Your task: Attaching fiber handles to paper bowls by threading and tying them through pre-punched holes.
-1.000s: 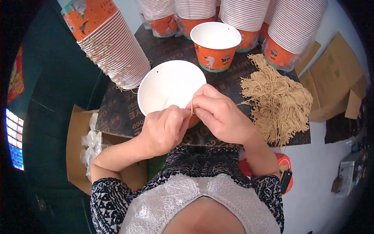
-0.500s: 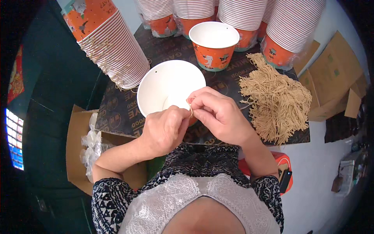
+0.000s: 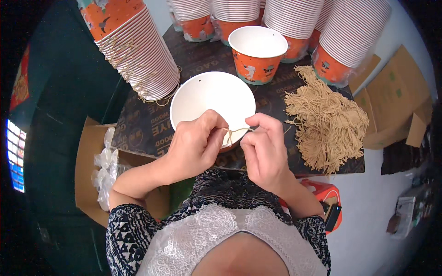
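Observation:
A tan string (image 3: pixel 235 131) runs between my two hands at the near rim of a white-lined paper bucket (image 3: pixel 209 94), crossing itself in a small loop or knot there. My left hand (image 3: pixel 195 142) pinches one part of it, thumb against forefinger, left of the rim. On the other side my right hand (image 3: pixel 267 149) grips the string's other end, its forefinger arched above the thumb. The bucket is tilted, its mouth toward me; a small punched hole shows in its far wall. Whether the string passes through a hole on the near side is hidden.
At the left rises a nested stack of buckets (image 3: pixel 145 57) with strings along its rims. A single orange bucket (image 3: pixel 258 66) stands farther back, before more wrapped stacks (image 3: pixel 294 20). A heap of tan strings (image 3: pixel 327 119) lies right. Cardboard boxes (image 3: pixel 85 175) flank the dark table (image 3: pixel 138 133).
My hands have drawn apart, the right one moving rightward, and the string is stretched between them. The bucket appears slightly farther right and turned a little.

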{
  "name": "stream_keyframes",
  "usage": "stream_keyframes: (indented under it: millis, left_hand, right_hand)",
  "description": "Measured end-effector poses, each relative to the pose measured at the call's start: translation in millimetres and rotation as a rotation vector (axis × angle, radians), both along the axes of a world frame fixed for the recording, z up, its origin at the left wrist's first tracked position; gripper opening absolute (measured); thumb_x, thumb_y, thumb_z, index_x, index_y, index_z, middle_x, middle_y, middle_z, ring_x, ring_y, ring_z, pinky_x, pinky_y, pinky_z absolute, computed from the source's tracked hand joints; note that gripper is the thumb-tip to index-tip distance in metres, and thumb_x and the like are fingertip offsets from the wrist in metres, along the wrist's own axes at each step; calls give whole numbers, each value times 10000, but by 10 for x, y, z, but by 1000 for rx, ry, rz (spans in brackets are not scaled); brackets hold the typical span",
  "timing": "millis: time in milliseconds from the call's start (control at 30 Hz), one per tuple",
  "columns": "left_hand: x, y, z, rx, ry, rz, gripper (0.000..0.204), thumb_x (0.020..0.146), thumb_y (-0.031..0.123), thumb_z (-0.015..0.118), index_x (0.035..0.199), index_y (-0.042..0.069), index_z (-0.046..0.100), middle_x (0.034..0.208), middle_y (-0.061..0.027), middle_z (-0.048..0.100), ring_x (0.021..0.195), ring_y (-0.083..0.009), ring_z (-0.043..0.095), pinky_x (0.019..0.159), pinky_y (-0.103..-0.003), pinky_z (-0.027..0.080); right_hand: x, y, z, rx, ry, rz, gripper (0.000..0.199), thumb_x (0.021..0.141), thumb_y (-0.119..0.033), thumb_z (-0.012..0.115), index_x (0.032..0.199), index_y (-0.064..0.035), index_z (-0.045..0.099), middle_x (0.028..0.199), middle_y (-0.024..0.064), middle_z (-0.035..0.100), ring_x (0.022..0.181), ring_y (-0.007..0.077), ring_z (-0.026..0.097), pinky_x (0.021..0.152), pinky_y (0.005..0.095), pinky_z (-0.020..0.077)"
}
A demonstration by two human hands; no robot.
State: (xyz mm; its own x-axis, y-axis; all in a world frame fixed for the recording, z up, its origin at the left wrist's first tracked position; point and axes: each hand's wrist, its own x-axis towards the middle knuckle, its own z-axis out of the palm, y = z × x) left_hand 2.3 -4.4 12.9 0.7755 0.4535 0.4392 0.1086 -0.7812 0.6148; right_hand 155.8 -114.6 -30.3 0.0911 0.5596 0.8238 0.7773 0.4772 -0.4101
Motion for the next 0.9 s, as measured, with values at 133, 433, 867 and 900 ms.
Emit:
stream_keyframes:
  millis: [133, 433, 867, 900]
  left_hand:
    - [6, -15, -5, 8, 0, -14, 86, 869, -32, 613, 910, 0, 545, 702, -160, 648, 611, -306, 685, 526, -351, 512]
    - [-2, 55, 65, -390, 0, -133, 64, 890, 18, 650, 891, -36, 616, 803, -88, 685, 758, -117, 661, 659, -281, 542]
    - [78, 233, 188, -490, 211, -250, 31, 832, -31, 641, 832, -23, 612, 735, -45, 631, 706, -99, 605, 654, -271, 503]
    - [83, 240, 190, -491, 211, -250, 31, 832, -31, 641, 832, -23, 612, 735, -45, 631, 706, -99, 605, 654, -271, 503]
  right_hand:
    - [25, -20, 12, -91, 40, -18, 210, 782, 99, 668, 962, 52, 571, 1164, 214, 508, 818, 295, 642, 710, 375, 537]
    - [80, 61, -12, -120, 80, 52, 189, 834, 64, 639, 1017, 53, 594, 1117, 189, 529, 871, 320, 633, 703, 380, 532]
    - [91, 114, -31, -112, 125, 70, 240, 824, 87, 621, 1060, 52, 597, 1096, 177, 546, 872, 304, 628, 713, 367, 528]
    - [79, 92, -4, -117, 170, 58, 239, 826, 91, 617, 1060, 49, 604, 1082, 169, 555, 875, 290, 628, 716, 354, 525]
